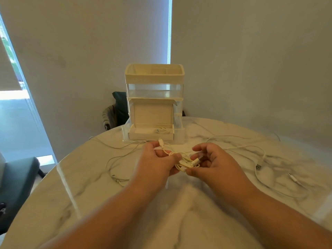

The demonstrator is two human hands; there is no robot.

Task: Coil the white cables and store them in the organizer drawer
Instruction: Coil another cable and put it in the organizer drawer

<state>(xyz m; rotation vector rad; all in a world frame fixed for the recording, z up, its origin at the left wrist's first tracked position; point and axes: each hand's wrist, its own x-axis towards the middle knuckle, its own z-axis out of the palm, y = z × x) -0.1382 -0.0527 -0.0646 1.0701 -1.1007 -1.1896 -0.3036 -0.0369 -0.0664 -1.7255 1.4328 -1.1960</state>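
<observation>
White cable (186, 163) in both hands (156, 162) (213, 164)

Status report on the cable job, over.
Left hand and right hand both pinching one white cable, partly coiled. Organizer drawer pulled out. Loose cables lie either side, path to drawer unblocked.

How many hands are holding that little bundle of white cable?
2. The left hand grips the cable bundle from its left side; the right hand pinches it from the right.
</observation>
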